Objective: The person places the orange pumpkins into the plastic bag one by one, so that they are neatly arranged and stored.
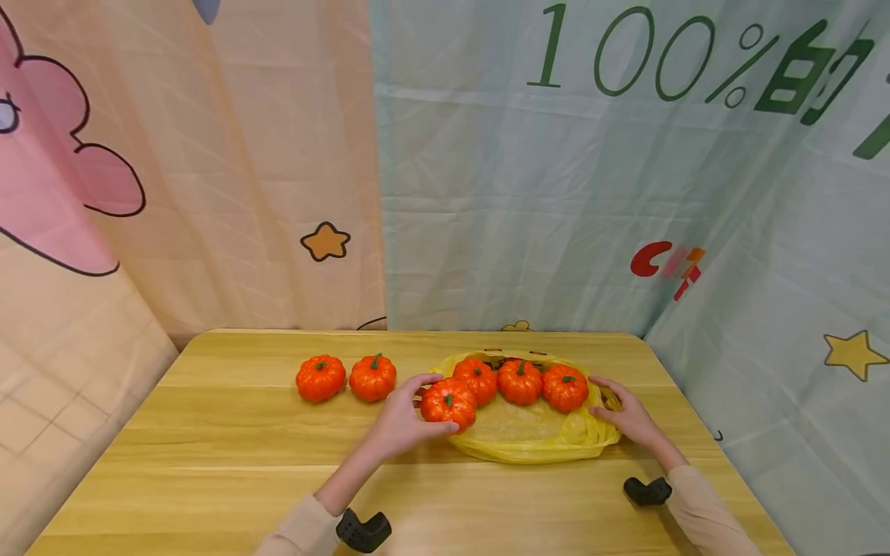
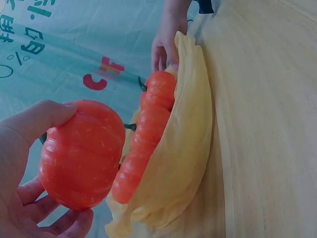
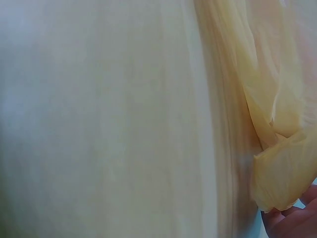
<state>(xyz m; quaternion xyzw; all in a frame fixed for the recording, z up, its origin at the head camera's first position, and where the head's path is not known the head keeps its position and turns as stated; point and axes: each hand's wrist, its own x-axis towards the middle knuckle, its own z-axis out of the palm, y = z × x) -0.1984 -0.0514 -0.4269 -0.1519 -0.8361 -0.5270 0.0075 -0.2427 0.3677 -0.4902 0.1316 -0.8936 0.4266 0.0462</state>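
Observation:
My left hand [image 1: 405,419] grips a small orange-red toy pumpkin [image 1: 448,405] with a green stem, at the left rim of a yellow plastic bag [image 1: 528,448]. In the left wrist view, thumb and fingers curl round that pumpkin [image 2: 83,154]. The bag lies spread open on the table, with three like pumpkins [image 1: 520,382] in a row along its far side. At the bag's right end, my right hand [image 1: 629,417] holds the edge between thumb and fingers. Only some of its fingertips [image 3: 297,218] show beside the bag's edge [image 3: 285,173] in the right wrist view.
Two more pumpkins, one at the far left [image 1: 321,378] and one nearer the bag [image 1: 373,378], stand on the wooden table [image 1: 229,448]. Printed curtains [image 1: 514,193] hang behind the table and at its sides. A black wrist mount [image 1: 365,531] sits on each forearm.

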